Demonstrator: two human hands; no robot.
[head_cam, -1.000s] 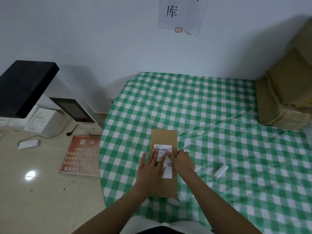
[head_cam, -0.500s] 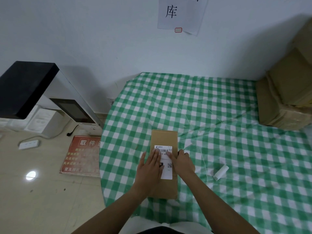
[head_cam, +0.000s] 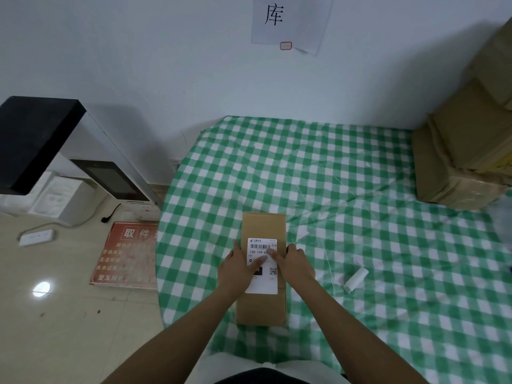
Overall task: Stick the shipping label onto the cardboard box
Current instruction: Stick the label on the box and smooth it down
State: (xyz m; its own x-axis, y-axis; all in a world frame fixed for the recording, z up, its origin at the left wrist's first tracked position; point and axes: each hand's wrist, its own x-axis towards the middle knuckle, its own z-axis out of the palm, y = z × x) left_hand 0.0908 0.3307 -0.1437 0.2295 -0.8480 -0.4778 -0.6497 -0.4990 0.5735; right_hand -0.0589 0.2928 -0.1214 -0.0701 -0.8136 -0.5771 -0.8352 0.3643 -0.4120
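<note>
A small brown cardboard box (head_cam: 263, 225) lies lengthwise on the green-and-white checked table (head_cam: 346, 189), near its left front edge. A white shipping label (head_cam: 263, 284) with a barcode and a QR code lies flat on the box top. My left hand (head_cam: 238, 268) rests at the box's left side, its thumb pressing across the label. My right hand (head_cam: 295, 263) sits at the box's right edge with its thumb pressing on the label from the right. Both thumbs hide part of the label's middle.
A white paper roll (head_cam: 356, 279) lies on the cloth to the right of the box. Large cardboard boxes (head_cam: 465, 151) are stacked at the table's far right. Left of the table, on the floor, are a red sign (head_cam: 127, 253), a power strip (head_cam: 37, 237) and a white machine (head_cam: 83, 173).
Both hands have slid outward from the label's middle toward the box's sides, uncovering more of the label. The box and label have stayed in place.
</note>
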